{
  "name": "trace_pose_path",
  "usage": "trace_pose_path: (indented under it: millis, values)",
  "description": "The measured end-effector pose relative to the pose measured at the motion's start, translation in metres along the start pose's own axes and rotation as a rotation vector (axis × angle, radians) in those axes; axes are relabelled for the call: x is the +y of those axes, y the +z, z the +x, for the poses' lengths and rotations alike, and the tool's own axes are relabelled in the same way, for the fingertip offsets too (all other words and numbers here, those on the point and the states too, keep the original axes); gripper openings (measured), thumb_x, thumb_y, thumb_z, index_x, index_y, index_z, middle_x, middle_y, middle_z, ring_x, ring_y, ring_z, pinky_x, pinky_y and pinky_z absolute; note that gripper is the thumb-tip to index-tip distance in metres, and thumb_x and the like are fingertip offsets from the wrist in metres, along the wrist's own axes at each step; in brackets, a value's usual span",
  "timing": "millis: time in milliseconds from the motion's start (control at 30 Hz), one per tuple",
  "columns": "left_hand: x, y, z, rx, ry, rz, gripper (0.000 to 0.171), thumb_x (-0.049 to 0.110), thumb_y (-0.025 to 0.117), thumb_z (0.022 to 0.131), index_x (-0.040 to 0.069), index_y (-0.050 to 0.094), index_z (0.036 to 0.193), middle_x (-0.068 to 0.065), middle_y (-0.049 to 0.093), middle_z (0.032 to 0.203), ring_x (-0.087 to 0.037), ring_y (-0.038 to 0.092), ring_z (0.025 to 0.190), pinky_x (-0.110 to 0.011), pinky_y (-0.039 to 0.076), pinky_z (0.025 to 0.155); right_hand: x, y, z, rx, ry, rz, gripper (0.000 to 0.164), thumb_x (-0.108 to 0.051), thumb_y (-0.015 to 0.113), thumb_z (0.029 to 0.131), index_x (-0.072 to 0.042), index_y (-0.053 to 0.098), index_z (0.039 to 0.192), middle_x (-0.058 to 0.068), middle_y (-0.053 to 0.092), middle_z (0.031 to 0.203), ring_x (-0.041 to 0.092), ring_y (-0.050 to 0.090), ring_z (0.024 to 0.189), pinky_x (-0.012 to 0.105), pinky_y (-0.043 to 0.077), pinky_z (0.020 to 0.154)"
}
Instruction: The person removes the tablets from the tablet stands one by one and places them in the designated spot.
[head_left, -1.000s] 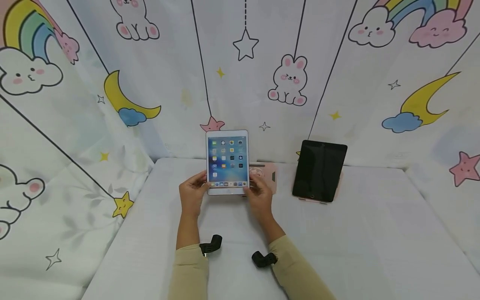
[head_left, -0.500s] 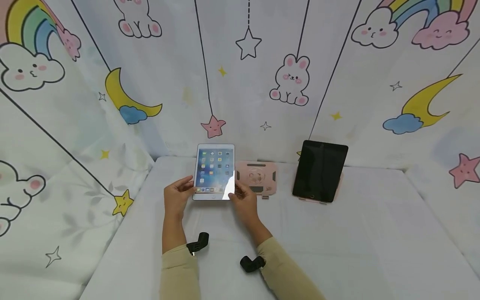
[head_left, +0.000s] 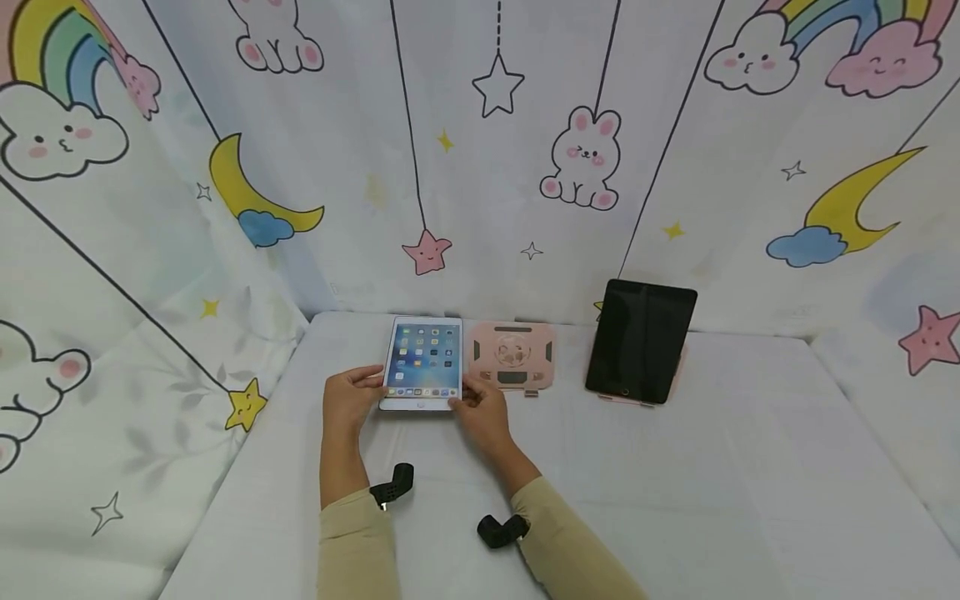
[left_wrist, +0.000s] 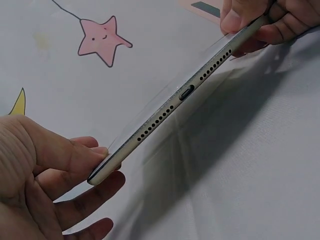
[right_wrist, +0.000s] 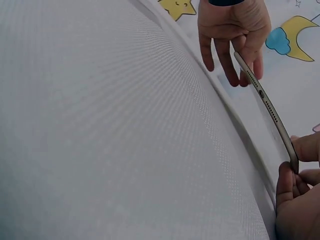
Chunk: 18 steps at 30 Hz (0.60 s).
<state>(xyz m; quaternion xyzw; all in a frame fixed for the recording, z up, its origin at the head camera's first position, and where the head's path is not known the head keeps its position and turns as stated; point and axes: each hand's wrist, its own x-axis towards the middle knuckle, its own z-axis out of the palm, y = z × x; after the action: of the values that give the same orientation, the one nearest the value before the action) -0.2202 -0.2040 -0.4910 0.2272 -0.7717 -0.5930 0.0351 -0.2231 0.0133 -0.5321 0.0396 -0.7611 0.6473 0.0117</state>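
Observation:
A white tablet with a lit screen of app icons is held near the back of the table, low over the white cloth. My left hand pinches its lower left edge, thumb on the front and fingers behind. At the lower right edge my right hand pinches it the same way. In the left wrist view the bottom edge of the tablet faces the camera, showing the charging port between two rows of speaker holes; a shadow falls on the cloth below. The right wrist view shows the same edge from the side.
Right of the tablet lies a pink case with dark patches and a round part in its middle. Farther right, a black tablet with a dark screen leans at a tilt on something pink. A curtain with cartoon prints hangs behind the table.
Both hands have brought the white tablet left and down toward the table, tilting it flatter. The pink case, partly covered before, now shows whole. The black tablet stays put.

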Motion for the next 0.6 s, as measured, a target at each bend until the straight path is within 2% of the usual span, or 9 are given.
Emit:
trace_pose_path:
  millis: [100, 167, 400, 600]
  values:
    - [-0.001, 0.0, 0.0, -0.003, -0.01, 0.018, 0.043, -0.006, 0.074, 0.084, 0.0, 0.07, 0.126, -0.021, 0.075, 0.115, -0.034, 0.068, 0.121, -0.044, 0.052, 0.102, 0.0, 0.001, 0.0, -0.005, 0.004, -0.054, 0.051, 0.001, 0.077, 0.086, 0.009, 0.061, 0.133, 0.019, 0.071, 0.111, 0.018, 0.064, 0.093, 0.017, 0.054, 0.076]
    - [-0.001, 0.0, 0.001, -0.004, -0.024, 0.036, 0.043, -0.005, 0.073, 0.084, 0.0, 0.07, 0.127, -0.021, 0.074, 0.117, -0.035, 0.067, 0.122, -0.047, 0.051, 0.106, 0.001, 0.002, 0.001, -0.009, 0.014, -0.089, 0.051, -0.001, 0.077, 0.086, 0.008, 0.061, 0.134, 0.017, 0.072, 0.11, 0.016, 0.064, 0.092, 0.017, 0.054, 0.077]
    - [-0.006, 0.0, 0.001, 0.006, -0.042, 0.107, 0.043, -0.004, 0.072, 0.085, 0.002, 0.07, 0.128, -0.021, 0.074, 0.118, -0.035, 0.068, 0.12, -0.046, 0.053, 0.102, 0.003, 0.005, 0.002, -0.007, 0.036, -0.19, 0.049, -0.007, 0.079, 0.086, 0.005, 0.065, 0.132, 0.012, 0.074, 0.102, 0.015, 0.066, 0.09, 0.027, 0.058, 0.079]
    - [-0.012, 0.003, 0.004, 0.012, -0.047, 0.115, 0.046, -0.003, 0.074, 0.085, 0.004, 0.069, 0.13, -0.02, 0.074, 0.119, -0.035, 0.067, 0.121, -0.046, 0.053, 0.101, 0.003, 0.007, 0.001, 0.031, 0.002, -0.251, 0.046, -0.008, 0.082, 0.084, 0.003, 0.069, 0.127, 0.011, 0.078, 0.096, 0.011, 0.067, 0.082, 0.022, 0.057, 0.072]
